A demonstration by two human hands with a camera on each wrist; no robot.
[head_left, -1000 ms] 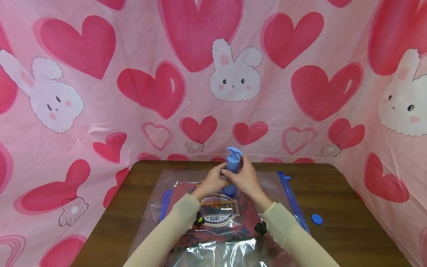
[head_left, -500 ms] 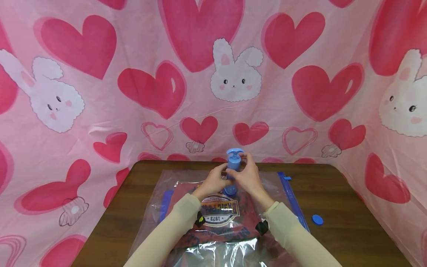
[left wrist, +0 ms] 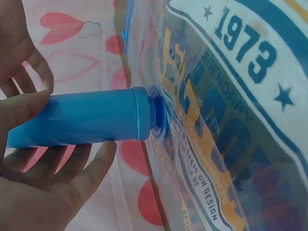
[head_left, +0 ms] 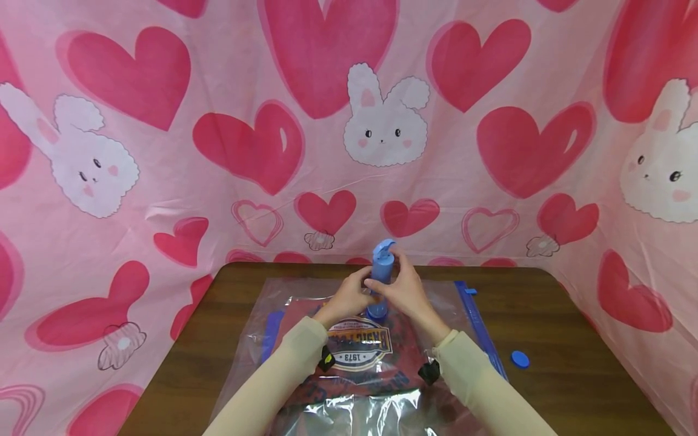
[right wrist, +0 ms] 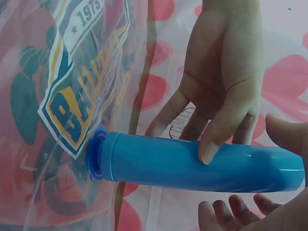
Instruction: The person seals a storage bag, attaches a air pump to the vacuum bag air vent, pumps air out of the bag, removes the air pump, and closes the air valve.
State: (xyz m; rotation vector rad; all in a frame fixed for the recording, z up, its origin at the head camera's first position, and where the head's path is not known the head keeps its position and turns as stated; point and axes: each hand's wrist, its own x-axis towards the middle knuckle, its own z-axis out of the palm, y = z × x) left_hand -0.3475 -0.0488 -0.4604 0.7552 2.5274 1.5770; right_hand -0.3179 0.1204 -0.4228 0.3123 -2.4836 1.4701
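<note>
A blue hand pump stands upright, its lower end against the blue round valve of a clear plastic bag. Inside the bag lies a red garment with a "1973" print. Low on the barrel my left hand holds the pump, with its thumb visible across the barrel in the right wrist view. My right hand holds it higher up, thumb on the near side and fingers behind, close to the curved handle. Part of the barrel is hidden by the hands.
A blue round cap lies on the brown wooden table, right of the bag. The bag's blue zip edge with its slider runs down the right. A pink cloth with hearts and rabbits hangs behind.
The pump's handle has turned: broadside half a second ago, it now stands at an angle. My right fingers have shifted slightly on the pump; my left hand has stayed low on the barrel.
</note>
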